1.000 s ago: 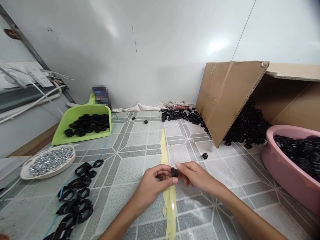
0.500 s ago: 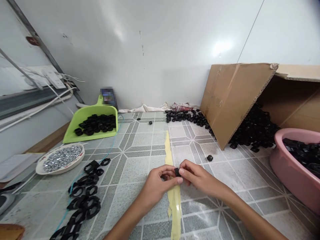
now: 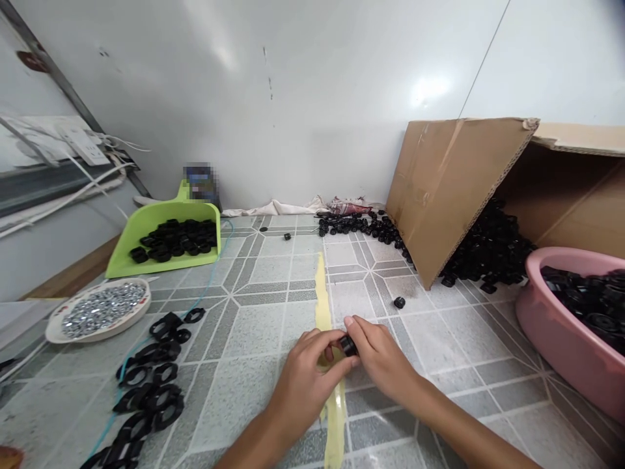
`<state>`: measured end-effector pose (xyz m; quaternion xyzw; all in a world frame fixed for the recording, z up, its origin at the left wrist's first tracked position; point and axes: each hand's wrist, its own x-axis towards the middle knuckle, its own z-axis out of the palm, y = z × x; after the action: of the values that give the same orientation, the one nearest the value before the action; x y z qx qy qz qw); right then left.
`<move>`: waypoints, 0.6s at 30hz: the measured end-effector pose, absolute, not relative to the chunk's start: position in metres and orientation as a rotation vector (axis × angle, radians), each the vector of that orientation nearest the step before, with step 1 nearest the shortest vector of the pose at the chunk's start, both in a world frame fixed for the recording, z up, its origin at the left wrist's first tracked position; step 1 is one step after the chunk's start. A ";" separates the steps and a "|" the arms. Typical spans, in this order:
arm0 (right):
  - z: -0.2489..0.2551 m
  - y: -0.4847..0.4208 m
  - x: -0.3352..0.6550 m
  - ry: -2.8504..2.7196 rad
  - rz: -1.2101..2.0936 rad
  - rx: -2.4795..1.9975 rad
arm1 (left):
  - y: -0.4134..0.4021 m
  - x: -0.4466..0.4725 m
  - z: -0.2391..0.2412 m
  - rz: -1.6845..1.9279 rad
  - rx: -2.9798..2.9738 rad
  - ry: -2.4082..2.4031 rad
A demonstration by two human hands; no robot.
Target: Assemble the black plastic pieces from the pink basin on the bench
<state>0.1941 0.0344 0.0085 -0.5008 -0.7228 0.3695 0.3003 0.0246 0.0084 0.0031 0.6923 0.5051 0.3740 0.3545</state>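
In the head view, the small black part (image 3: 348, 345) sits between the two hands, near the yellow strip (image 3: 321, 296). The left hand (image 3: 301, 372) pinches it from the left, thumb on the near side, index finger on the far side. The right hand (image 3: 384, 357) has its fingers closed on its right side, the lower ones hidden. A loose black piece (image 3: 399, 302) lies farther right.

Small black part (image 3: 348, 346), tilted, between fingers (image 3: 356, 330)
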 end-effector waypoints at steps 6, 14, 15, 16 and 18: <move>0.020 0.041 0.205 -2.046 1.111 -1.222 | 0.010 0.024 0.000 0.932 1.780 1.338; 0.018 0.040 0.203 -2.092 1.044 -1.206 | 0.007 0.022 0.002 0.919 1.822 1.393; 0.019 0.040 0.204 -2.091 1.052 -1.198 | 0.007 0.021 0.002 0.913 1.848 1.392; 0.020 0.041 0.205 -2.087 1.066 -1.188 | 0.008 0.021 0.002 0.901 1.870 1.389; 0.022 0.042 0.208 -2.070 1.095 -1.154 | 0.008 0.021 0.001 0.877 1.889 1.384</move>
<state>0.2078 0.0421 0.0224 -0.4265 -0.7651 0.4047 0.2626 0.0213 0.0083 0.0013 0.7171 0.5252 0.3328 0.3149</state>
